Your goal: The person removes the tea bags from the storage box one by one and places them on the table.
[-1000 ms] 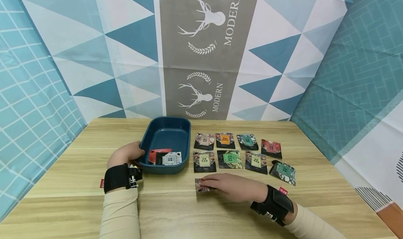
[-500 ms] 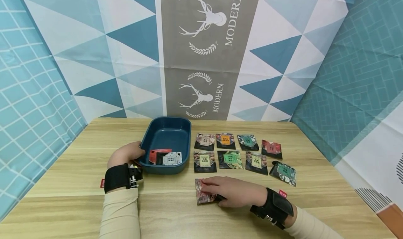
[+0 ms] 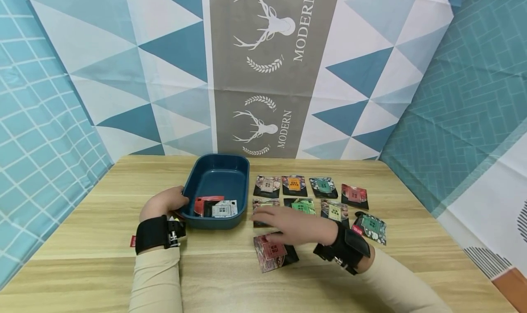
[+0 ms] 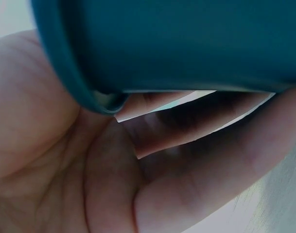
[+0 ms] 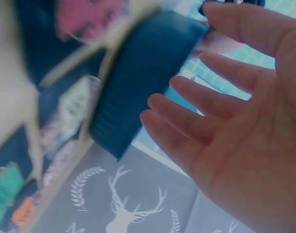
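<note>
My left hand (image 3: 164,201) grips the left rim of a dark blue tray (image 3: 218,223). In the left wrist view its fingers (image 4: 206,189) curl beneath the tray's edge. Inside the tray lie a red packet (image 3: 199,207) and a black and white one (image 3: 224,208). My right hand (image 3: 298,226) hovers over the tabletop, fingers loosely extended and holding nothing, as the right wrist view shows. Just below it a black packet with a red label (image 3: 274,252) lies flat and slightly turned, partly covered by the hand in the head view.
Several flat packets with coloured labels, among them an orange one (image 3: 294,185) and a red one (image 3: 355,195), lie in two rows on the wooden table (image 3: 222,276) right of the tray. A patterned cloth (image 3: 255,75) hangs behind the table.
My right hand has laid the red-labelled packet down, let go of it and lifted away toward the far side. The left hand and tray stay put.
</note>
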`<state>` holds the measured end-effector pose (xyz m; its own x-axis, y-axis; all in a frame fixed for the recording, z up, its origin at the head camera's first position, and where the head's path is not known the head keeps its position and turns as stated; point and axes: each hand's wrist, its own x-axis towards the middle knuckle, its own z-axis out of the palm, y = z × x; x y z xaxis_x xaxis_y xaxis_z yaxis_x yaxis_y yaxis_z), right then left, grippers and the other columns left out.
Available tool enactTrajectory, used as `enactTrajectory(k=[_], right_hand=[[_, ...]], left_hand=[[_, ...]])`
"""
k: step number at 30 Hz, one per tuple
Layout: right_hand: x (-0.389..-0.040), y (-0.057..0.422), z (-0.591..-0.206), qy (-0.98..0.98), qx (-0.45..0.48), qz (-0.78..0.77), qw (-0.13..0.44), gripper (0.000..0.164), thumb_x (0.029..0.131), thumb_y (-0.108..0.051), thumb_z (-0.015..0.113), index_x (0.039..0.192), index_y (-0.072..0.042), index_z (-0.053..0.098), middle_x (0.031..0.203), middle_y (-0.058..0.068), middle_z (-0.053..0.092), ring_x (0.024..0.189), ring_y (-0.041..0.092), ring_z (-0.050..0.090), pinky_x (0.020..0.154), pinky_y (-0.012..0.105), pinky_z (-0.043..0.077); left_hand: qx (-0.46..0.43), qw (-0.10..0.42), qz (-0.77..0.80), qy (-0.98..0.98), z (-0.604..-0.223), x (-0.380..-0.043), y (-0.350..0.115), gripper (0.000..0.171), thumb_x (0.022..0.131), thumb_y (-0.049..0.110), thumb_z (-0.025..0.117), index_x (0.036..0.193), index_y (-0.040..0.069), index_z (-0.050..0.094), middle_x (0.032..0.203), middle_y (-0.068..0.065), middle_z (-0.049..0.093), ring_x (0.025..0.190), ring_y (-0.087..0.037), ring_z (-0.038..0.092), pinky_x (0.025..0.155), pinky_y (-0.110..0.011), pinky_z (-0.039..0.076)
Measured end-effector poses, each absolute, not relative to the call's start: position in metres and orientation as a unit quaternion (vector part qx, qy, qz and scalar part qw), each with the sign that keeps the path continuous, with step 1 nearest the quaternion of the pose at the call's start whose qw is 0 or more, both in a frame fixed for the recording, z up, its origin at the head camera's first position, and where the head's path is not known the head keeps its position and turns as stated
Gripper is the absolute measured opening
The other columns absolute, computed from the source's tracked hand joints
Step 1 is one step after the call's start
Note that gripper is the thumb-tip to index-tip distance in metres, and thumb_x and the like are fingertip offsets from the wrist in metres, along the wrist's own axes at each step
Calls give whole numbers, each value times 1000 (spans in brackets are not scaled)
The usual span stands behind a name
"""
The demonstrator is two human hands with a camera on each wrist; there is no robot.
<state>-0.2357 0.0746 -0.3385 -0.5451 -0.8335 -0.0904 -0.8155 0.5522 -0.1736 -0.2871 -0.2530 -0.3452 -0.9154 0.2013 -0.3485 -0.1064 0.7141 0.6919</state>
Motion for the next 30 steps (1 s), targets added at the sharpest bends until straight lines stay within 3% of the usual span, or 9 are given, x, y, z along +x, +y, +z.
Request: enactTrajectory(k=[8,14,21,30], right_hand=[[-270,35,-325,876,-474,-80,51,43,97,-23,49,138,-15,42,142,3,42,131,16,41,104,27,37],[-287,6,-329,874,-473,-90,65,41,96,-20,50,136,-13,45,139,4,45,128,15,44,102,23,38],[-301,-15,-335,884,-452,-81,91,51,92,-21,58,140,-16,41,143,3,42,131,16,42,102,24,38],[-315,-36,-346,880,-459,-73,100,47,88,-26,64,131,-13,53,132,2,54,122,15,51,97,21,41]], left_hand=[[25,202,384,900,-347,-286,-255,47,93,3,35,134,-15,25,116,-32,45,81,-27,55,65,-30,48],[31,200,381,902,-347,-287,-255,46,92,2,35,134,-15,26,116,-31,46,82,-27,57,67,-32,50],[29,202,372,905,-345,-290,-251,45,93,2,34,133,-15,26,115,-32,47,78,-25,60,68,-33,52],[21,207,376,903,-347,-289,-254,43,94,3,34,132,-15,27,112,-32,49,76,-24,62,68,-34,53]])
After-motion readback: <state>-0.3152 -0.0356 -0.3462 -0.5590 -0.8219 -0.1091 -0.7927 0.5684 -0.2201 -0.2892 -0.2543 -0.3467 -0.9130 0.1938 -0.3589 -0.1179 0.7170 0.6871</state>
